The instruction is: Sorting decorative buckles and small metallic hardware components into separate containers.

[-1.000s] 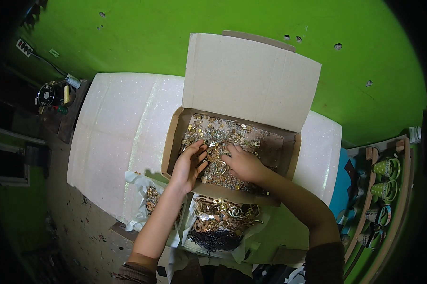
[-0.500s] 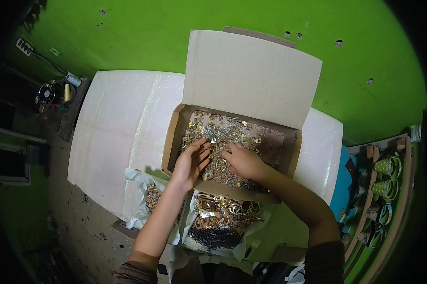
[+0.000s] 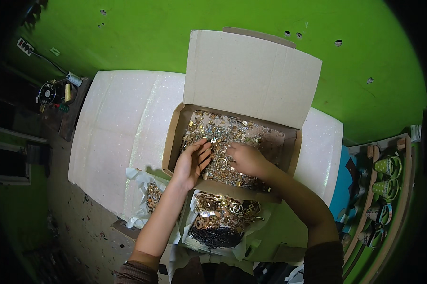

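A brown cardboard box (image 3: pixel 296 150) stands with its lid (image 3: pixel 252 78) raised, its floor strewn with small gold and silver metal trinkets and clear bits (image 3: pixel 209 128). Over the left part of the box, my left hand (image 3: pixel 191 163) is open, fingers spread and palm turned inward. My right hand (image 3: pixel 248 159) is among the pieces, its fingers curled down together; whatever they pinch is hidden. Between the hands lies a gold ring-shaped piece (image 3: pixel 221 164). A small shiny piece (image 3: pixel 213 140) sits by my left fingertips.
In front of the box, a paper-lined tray (image 3: pixel 190 236) holds gold hardware (image 3: pixel 227 213) and black beaded strands (image 3: pixel 217 237). White paper (image 3: pixel 137 189) with more trinkets lies to its left. A glittery white table (image 3: pixel 111 128) runs beneath; sandals (image 3: pixel 386 180) hang on a right-hand rack.
My right hand has shifted slightly right within the box, its fingers drawn more together. My left hand has stayed nearly still.
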`<state>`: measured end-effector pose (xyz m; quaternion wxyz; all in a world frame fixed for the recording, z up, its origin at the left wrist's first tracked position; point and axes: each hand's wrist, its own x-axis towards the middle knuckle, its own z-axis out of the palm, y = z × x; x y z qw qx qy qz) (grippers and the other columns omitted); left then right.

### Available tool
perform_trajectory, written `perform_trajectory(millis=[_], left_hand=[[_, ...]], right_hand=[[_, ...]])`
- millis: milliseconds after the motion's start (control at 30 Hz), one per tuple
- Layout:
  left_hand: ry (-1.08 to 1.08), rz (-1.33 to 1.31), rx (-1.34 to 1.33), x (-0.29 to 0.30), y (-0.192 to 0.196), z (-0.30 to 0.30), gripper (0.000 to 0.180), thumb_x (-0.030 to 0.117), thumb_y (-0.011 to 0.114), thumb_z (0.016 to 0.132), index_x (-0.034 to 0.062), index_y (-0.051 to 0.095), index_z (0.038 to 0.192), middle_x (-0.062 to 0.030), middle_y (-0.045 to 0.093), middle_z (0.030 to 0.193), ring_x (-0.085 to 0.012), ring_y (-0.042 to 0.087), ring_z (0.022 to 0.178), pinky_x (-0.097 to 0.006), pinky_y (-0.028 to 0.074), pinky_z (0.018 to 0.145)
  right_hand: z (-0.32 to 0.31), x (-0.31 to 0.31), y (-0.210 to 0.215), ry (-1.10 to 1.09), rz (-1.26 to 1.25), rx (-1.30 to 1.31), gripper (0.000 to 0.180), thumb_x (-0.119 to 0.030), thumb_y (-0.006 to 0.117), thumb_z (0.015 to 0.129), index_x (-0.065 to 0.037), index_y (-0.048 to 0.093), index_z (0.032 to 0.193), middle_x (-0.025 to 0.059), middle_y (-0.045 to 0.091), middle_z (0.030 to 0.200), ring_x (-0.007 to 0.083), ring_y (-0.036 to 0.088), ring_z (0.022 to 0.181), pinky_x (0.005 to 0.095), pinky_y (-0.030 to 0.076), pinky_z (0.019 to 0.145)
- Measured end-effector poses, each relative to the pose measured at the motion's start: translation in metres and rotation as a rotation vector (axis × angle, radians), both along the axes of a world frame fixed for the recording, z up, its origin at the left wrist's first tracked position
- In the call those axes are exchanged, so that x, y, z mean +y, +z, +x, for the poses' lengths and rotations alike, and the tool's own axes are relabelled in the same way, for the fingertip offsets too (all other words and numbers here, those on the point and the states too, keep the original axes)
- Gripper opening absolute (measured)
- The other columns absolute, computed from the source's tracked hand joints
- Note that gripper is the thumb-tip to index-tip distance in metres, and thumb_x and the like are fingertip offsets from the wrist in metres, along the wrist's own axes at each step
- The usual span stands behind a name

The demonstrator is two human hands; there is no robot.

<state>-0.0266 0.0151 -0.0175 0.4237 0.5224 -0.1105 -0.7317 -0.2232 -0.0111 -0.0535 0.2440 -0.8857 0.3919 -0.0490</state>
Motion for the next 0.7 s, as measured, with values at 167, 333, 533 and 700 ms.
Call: perform_trajectory(millis=[167, 333, 533, 700], left_hand=[[-0.004, -0.004, 0.005, 0.0, 0.005, 0.0, 0.036, 0.023, 0.04, 0.09, 0.0061, 0.046, 0.121, -0.0072, 0.054, 0.116, -0.015, 0.055, 0.097, -0.029, 0.046, 0.084], [0.016, 0.041, 0.189, -0.002, 0.003, -0.005, 0.035, 0.02, 0.036, 0.09, 0.0045, 0.045, 0.121, -0.0111, 0.055, 0.114, -0.0189, 0.056, 0.098, -0.031, 0.046, 0.085], [0.006, -0.032, 0.431, 0.003, 0.005, -0.019, 0.037, 0.017, 0.032, 0.091, -0.0056, 0.042, 0.118, -0.0201, 0.057, 0.108, -0.0271, 0.058, 0.1, -0.038, 0.046, 0.093], [0.083, 0.045, 0.443, 0.006, -0.001, -0.018, 0.036, 0.017, 0.033, 0.09, -0.0055, 0.045, 0.117, -0.0182, 0.058, 0.109, -0.0259, 0.058, 0.099, -0.037, 0.048, 0.09]], right_hand=[[-0.008, -0.015, 0.029, -0.233, 0.681, -0.363, 0.013, -0.005, 0.056, 0.078, 0.001, 0.059, 0.089, 0.0093, 0.059, 0.084, 0.0158, 0.059, 0.079, 0.0281, 0.048, 0.064], [-0.003, -0.018, 0.047, -0.28, 0.926, -0.686, 0.017, -0.004, 0.051, 0.082, 0.002, 0.057, 0.097, 0.0064, 0.059, 0.087, 0.0107, 0.057, 0.082, 0.0237, 0.049, 0.066], [0.01, -0.012, 0.056, -0.277, 1.019, -0.84, 0.022, -0.002, 0.047, 0.082, 0.002, 0.055, 0.103, 0.0073, 0.06, 0.089, 0.0115, 0.057, 0.079, 0.0238, 0.049, 0.07], [0.004, -0.014, 0.051, -0.282, 0.93, -0.759, 0.021, -0.003, 0.05, 0.081, 0.003, 0.056, 0.101, 0.0072, 0.061, 0.087, 0.0104, 0.056, 0.076, 0.0237, 0.048, 0.066]])
